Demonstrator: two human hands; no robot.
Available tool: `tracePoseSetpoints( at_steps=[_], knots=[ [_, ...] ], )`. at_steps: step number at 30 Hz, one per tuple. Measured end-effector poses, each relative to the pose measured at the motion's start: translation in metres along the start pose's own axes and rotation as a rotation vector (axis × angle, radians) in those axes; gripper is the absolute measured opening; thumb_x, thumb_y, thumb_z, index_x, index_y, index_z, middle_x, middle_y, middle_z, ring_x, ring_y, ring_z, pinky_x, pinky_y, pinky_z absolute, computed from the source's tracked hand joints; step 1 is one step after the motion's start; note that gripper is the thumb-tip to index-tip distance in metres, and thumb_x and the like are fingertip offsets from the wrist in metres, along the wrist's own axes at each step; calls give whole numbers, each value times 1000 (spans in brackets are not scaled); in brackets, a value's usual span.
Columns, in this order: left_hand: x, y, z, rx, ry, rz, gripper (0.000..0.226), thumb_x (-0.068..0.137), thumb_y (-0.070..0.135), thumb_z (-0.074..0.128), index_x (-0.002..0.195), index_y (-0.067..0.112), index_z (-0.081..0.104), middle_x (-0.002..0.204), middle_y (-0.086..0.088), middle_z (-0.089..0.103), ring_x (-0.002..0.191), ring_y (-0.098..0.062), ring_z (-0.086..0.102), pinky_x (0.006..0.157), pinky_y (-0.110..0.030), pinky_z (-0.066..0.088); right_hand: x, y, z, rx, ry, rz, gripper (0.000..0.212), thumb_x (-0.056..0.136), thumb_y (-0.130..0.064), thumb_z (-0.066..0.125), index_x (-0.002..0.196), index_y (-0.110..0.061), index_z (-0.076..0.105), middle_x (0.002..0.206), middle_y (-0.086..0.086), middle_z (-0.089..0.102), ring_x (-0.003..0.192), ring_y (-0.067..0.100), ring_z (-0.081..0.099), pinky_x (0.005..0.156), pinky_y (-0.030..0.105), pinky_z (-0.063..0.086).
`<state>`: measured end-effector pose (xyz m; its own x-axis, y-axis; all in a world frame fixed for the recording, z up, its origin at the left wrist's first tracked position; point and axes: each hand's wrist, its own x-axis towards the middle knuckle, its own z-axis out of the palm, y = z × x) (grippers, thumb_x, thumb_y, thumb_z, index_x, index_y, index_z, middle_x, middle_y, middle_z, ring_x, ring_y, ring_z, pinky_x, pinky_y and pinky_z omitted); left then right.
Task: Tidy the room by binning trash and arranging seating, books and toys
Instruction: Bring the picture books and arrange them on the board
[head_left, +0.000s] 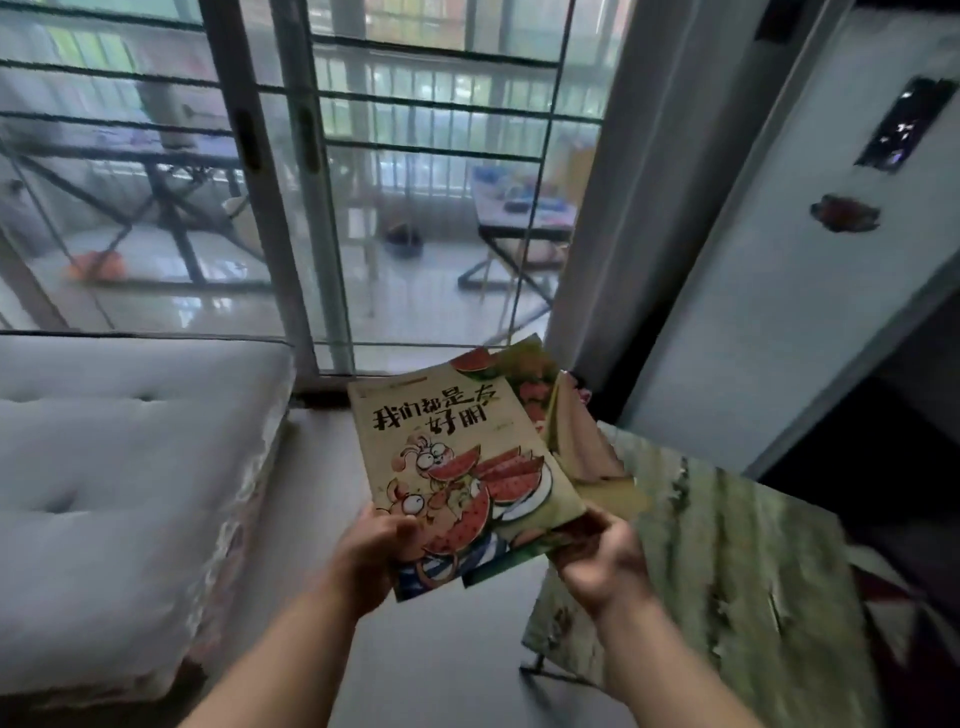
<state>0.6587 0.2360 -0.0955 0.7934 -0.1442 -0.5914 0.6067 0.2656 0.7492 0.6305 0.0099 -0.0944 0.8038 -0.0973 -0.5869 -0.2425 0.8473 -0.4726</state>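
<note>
Beneath top book (457, 457), lower books (582, 457) mostly hidden — balcony clutter (524, 202) blurred, sofa (104, 493) cut off left.

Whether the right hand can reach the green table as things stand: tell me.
Probably yes. The right hand hangs over the near edge of the green table with nothing between them. It is not free, though: it grips the picture books, which the left hand holds too.

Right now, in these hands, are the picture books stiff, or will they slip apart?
Probably floppy and light: the picture books look thin. Likely to slip: they lie fanned out, and the left hand and right hand grip only their near edges.
</note>
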Motion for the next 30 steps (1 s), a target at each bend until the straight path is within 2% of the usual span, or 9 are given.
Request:
tracePoseSetpoints(
  at_steps=[7, 10, 13, 16, 18, 20, 22, 27, 30],
  knots=[
    [40, -9, 84, 134, -268, -148, 47, 87, -7, 55, 125, 19, 44, 110, -19, 61, 84, -35, 65, 48, -33, 55, -6, -44, -57, 46, 233, -179, 37, 76, -31, 65, 65, 2, 74, 64, 22, 69, 51, 30, 67, 47, 27, 52],
    [51, -12, 119, 238, -355, -192, 67, 66, -2, 64, 125, 22, 43, 106, -20, 62, 77, -34, 66, 49, -33, 54, -7, -52, -83, 119, 397, -213, 46, 98, -25, 32, 81, 1, 66, 61, 21, 68, 48, 32, 66, 47, 31, 52],
    [63, -16, 153, 266, -442, -158, 73, 58, -5, 59, 127, 16, 43, 115, -24, 62, 87, -39, 68, 58, -42, 58, -16, -67, -90, 213, 368, -308, 45, 94, -23, 33, 82, -1, 71, 70, 20, 72, 54, 32, 69, 44, 40, 56],
    [66, -24, 186, 226, -482, -144, 48, 80, -20, 47, 117, 11, 45, 104, -22, 62, 83, -37, 66, 51, -38, 58, -30, -84, -95, 296, 279, -475, 43, 94, -23, 33, 111, -9, 70, 106, 15, 73, 84, 27, 72, 59, 30, 57],
    [67, -33, 205, 224, -502, -176, 49, 82, -22, 41, 120, 10, 42, 102, -22, 60, 81, -35, 64, 46, -36, 57, -38, -91, -105, 307, 250, -550, 49, 102, -35, 25, 130, -13, 59, 128, 15, 63, 112, 32, 63, 83, 41, 56],
    [70, -48, 221, 233, -492, -190, 53, 82, -23, 41, 125, 8, 41, 108, -26, 60, 83, -38, 65, 49, -38, 58, -41, -91, -113, 300, 270, -493, 48, 103, -37, 29, 133, -12, 56, 127, 19, 62, 117, 36, 59, 102, 50, 44],
    [73, -65, 238, 232, -480, -203, 54, 82, -23, 42, 126, 8, 42, 114, -28, 60, 87, -39, 66, 56, -43, 58, -37, -94, -123, 233, 344, -420, 32, 100, -19, 42, 126, -10, 58, 120, 20, 66, 104, 34, 64, 94, 49, 50],
    [64, -99, 288, 213, -513, -240, 42, 81, -24, 41, 102, 11, 52, 95, -19, 69, 86, -38, 67, 69, -47, 57, -35, -128, -166, 120, 515, -440, 42, 89, 17, 43, 113, -14, 56, 109, 17, 68, 89, 33, 66, 66, 41, 59],
    [74, -118, 316, 211, -461, -291, 36, 82, -12, 48, 114, 5, 54, 107, -23, 68, 96, -40, 66, 71, -44, 57, -43, -160, -207, 66, 565, -401, 40, 88, 19, 42, 106, -13, 56, 110, 19, 67, 91, 36, 65, 72, 44, 58]
  ],
)
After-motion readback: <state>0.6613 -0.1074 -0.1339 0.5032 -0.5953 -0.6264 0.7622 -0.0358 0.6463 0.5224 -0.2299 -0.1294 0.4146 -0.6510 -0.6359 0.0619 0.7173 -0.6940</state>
